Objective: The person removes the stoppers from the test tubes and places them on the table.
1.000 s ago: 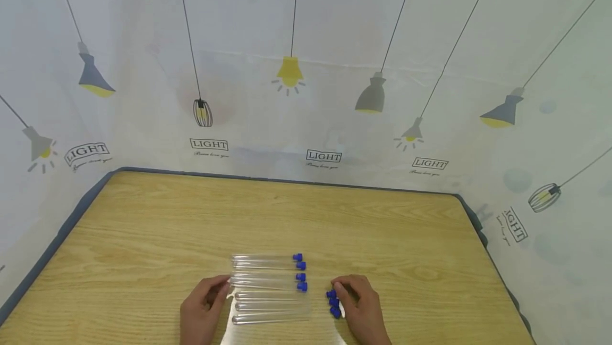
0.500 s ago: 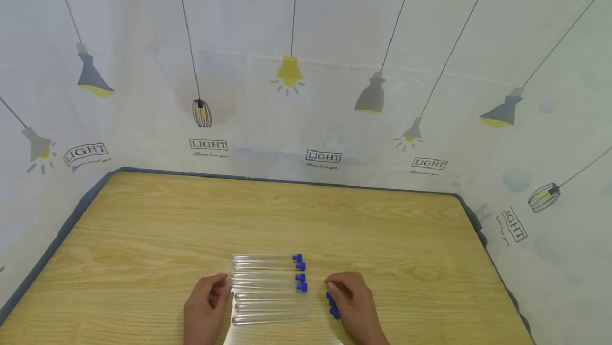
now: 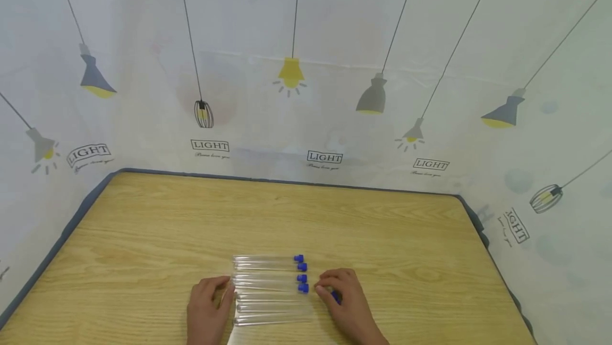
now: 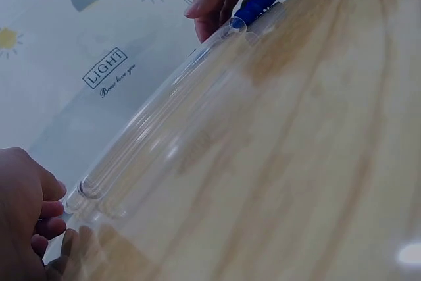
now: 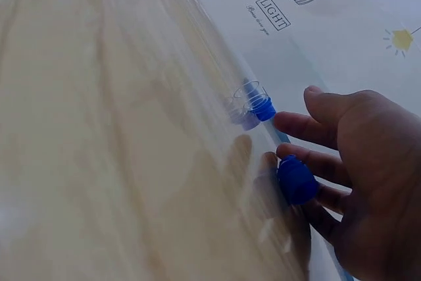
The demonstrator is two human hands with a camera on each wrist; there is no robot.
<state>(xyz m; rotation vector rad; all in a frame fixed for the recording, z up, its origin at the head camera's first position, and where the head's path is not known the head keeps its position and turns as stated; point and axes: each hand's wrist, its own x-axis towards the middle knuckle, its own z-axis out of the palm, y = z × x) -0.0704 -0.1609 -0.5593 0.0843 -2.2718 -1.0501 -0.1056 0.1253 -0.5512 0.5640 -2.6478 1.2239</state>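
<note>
The left grip [image 3: 207,305] curves loosely by the rounded ends of four capped test tubes [image 3: 268,284]; the right grip [image 3: 348,300], fingers apart and holding nothing, is just beside their blue stoppers [image 3: 302,267]. Evening up the row seems the step, calling for a light inward push. Three uncapped test tubes [image 3: 272,309] lie between the grips, nearer the person. The right wrist view plainly shows a loose stopper [image 5: 297,180] by the right grip's fingers, mostly hidden from above.

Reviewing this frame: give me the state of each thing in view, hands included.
Four far tubes: lying flat, capped.
Three near tubes: lying flat, uncapped.
Left grip: open, contact unclear.
Right grip: open, fingers bent.
Loose cap: off the tubes, beside the right fingers.
</note>
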